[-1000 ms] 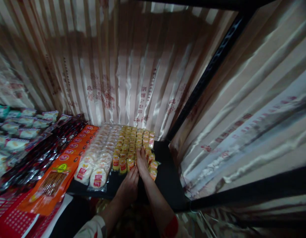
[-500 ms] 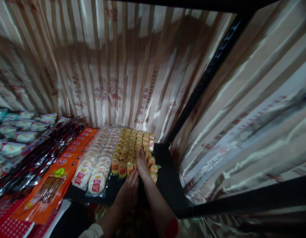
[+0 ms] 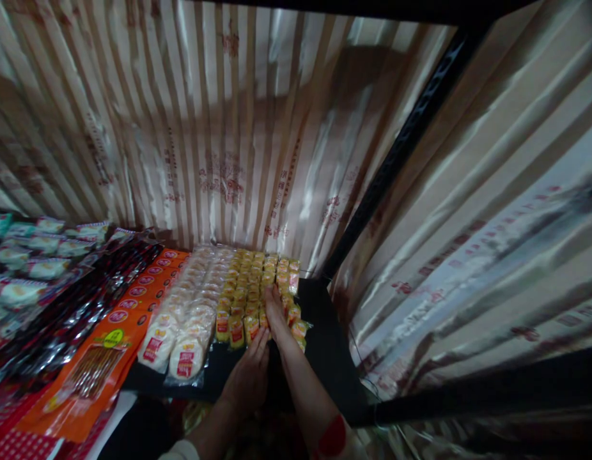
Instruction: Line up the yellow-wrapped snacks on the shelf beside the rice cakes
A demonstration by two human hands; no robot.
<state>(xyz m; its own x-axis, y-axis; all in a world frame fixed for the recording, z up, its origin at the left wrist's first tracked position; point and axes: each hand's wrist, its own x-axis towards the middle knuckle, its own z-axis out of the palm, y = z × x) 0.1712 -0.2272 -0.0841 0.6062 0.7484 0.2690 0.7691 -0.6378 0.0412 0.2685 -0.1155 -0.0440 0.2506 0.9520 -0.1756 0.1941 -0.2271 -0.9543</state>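
Rows of small yellow wrapped packets [image 3: 238,297] stand on a black shelf [image 3: 319,338], several deep. My left hand [image 3: 250,370] is at their front edge, fingers stretched forward and close together, tips touching the front packets. Beside it, my right hand [image 3: 277,316] reaches in among the right-hand rows with its fingers extended against the packets' sides. It hides some of the packets behind it, and its fingertips are dim. Neither hand shows a packet lifted.
Left of the yellow packets lie white round wrapped cakes [image 3: 186,358], orange snack bags [image 3: 92,367], dark shiny packs [image 3: 80,313] and white-green packets [image 3: 25,291]. A black post [image 3: 396,153] rises at the shelf's back right corner, before a pleated printed curtain [image 3: 257,128].
The view has shifted slightly. Both hands stay at nearly the same place against the yellow packets, and no packet has visibly been lifted.
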